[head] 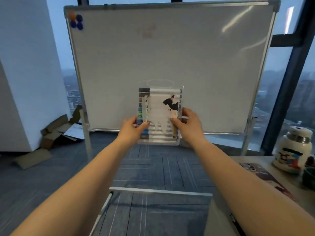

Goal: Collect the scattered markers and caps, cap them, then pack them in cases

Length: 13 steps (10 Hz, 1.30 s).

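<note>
From the head view, the person stands with both bare arms stretched out, holding a clear case (160, 114) up in the air in front of a whiteboard (170, 57). The case stands upright, its flat face turned toward the person, with a torn white label and a dark figure on it. Markers (161, 137) lie inside in crosswise rows, stacked one above another, white barrels in the middle and coloured ends along the left edge.

The left hand (134, 126) grips the case's lower left side, thumb on the front face and fingers curled behind. The right hand (187, 123) grips the lower right side the same way, thumb laid on the front and fingers wrapped round the edge. The case is off every surface and is carried by the two hands alone.

The whiteboard is on a metal stand and has a cluster of round magnets (76, 21), blue and orange, in its top left corner. Behind it is a window (289, 82) with a hazy city beyond. Flattened cardboard (56, 132) lies on the carpet (162, 167) at the left, beside a white wall. At the right, a table (252, 160) bears a white bottle (293, 150) with a coloured print.
</note>
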Available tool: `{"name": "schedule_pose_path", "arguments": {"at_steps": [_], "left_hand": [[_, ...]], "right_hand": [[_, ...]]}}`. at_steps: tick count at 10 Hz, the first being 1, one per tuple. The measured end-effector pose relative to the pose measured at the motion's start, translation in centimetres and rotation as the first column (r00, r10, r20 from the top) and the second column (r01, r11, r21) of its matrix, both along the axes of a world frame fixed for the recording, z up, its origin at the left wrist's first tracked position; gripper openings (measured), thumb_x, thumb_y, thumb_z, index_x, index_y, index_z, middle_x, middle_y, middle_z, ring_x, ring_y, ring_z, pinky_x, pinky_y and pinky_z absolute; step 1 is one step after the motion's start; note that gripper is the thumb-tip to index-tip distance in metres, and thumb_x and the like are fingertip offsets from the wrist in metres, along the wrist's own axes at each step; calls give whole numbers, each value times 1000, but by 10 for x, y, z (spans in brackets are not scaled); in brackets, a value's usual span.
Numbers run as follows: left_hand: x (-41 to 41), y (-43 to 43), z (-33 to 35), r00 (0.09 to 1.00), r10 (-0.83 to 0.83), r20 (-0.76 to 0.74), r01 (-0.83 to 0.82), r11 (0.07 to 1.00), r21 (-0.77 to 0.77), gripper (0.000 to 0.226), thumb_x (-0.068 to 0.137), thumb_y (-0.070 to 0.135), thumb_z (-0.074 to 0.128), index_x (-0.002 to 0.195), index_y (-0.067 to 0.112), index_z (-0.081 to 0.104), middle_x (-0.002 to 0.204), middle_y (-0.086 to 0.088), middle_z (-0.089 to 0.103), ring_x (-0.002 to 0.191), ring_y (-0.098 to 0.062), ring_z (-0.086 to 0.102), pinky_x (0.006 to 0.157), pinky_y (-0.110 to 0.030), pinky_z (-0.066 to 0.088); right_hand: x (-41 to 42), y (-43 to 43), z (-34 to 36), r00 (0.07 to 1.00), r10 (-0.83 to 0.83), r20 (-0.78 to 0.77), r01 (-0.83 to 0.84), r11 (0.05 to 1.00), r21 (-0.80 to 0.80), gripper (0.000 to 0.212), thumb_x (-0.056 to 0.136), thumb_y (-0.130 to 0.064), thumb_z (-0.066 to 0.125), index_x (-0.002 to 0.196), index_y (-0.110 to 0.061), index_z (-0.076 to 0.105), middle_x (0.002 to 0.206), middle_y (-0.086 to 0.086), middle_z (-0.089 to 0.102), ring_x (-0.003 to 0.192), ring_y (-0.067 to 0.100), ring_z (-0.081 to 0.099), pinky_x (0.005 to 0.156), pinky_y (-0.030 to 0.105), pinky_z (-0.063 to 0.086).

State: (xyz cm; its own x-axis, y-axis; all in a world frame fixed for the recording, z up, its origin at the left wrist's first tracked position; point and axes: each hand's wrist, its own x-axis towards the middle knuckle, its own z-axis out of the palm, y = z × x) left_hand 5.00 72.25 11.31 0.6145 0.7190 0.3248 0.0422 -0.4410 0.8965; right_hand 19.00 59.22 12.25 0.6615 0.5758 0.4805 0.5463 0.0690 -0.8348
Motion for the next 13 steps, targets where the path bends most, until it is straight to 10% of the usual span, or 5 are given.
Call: {"name": "schedule_pose_path", "arguments": {"at_steps": [5, 13], "left_hand": [[126, 124, -49, 999, 33, 29, -32, 999, -38, 13, 91, 18, 61, 104, 21, 61, 96, 7, 62, 92, -15, 60, 80, -29, 48], [174, 155, -99, 983, 180, -23, -182, 976, -116, 47, 89, 18, 65, 131, 11, 47, 129, -4, 54, 104, -17, 54, 84, -30, 44]], "right_hand": [[132, 137, -58, 998, -66, -23, 66, 998, -2, 34, 88, -14, 67, 120, -18, 59, 121, 6, 56, 102, 16, 58, 94, 36, 51], [178, 171, -116, 990, -116, -77, 113, 993, -41, 51, 86, -15, 69, 132, -14, 48, 125, 10, 55, 109, 21, 58, 100, 41, 48]]}}
